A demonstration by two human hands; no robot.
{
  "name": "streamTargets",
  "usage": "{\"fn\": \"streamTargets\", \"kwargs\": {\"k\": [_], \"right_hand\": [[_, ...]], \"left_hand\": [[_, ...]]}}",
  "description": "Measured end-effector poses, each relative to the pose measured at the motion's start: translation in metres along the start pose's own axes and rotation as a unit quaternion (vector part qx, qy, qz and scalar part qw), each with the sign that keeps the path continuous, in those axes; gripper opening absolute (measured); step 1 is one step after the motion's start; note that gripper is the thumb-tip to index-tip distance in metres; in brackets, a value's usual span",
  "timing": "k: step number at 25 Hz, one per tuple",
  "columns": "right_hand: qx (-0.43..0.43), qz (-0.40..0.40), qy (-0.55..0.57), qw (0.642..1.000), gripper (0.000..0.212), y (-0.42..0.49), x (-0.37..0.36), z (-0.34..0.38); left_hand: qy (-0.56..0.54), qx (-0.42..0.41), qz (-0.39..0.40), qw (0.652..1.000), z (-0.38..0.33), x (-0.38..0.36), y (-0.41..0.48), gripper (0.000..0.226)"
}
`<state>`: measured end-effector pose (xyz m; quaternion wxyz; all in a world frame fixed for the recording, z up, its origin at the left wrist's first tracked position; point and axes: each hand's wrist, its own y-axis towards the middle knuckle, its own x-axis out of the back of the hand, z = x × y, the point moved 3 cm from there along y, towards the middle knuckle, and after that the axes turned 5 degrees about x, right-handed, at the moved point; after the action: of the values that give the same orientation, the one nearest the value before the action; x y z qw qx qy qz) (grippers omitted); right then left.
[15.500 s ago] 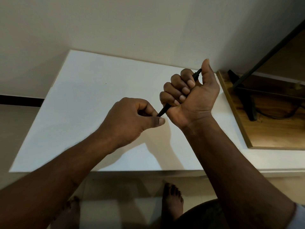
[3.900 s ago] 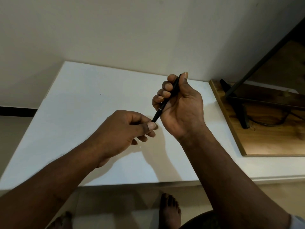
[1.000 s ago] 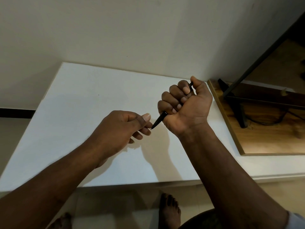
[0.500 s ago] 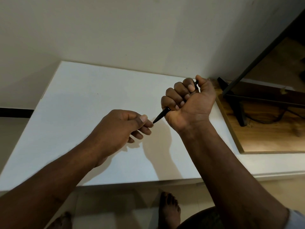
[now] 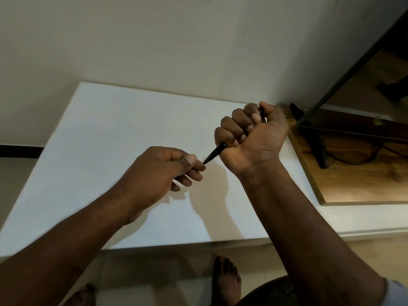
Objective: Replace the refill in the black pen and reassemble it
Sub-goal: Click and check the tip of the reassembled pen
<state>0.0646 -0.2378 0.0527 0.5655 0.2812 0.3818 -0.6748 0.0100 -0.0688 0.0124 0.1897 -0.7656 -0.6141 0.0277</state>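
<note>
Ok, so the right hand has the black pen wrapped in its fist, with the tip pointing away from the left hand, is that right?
Not quite. In the head view the right hand has the black pen wrapped in its fist, but the tip points toward the left hand, ending right at its fingertips; whether they pinch it is unclear.

The slender black pen (image 5: 215,152) is gripped in the right hand (image 5: 254,133) at centre right, above the white rectangular tabletop (image 5: 110,140), with its tip beside the left hand (image 5: 159,171) at centre, while a brown wooden board (image 5: 353,186) bearing a dark metal stand (image 5: 318,146) is seen far right.
</note>
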Motion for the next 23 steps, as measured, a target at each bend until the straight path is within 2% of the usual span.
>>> {"fn": "streamTargets", "kwargs": {"k": [20, 23], "right_hand": [[-0.011, -0.003, -0.032, 0.999, 0.037, -0.0013, -0.0019, -0.0008], [-0.030, 0.011, -0.004, 0.999, 0.038, -0.0015, -0.0033, -0.0012]], "left_hand": [[-0.032, -0.005, 0.006, 0.999, -0.0032, -0.0003, -0.0031, 0.031], [-0.032, -0.008, 0.012, 0.999, -0.0041, -0.0008, -0.0033, 0.032]]}}
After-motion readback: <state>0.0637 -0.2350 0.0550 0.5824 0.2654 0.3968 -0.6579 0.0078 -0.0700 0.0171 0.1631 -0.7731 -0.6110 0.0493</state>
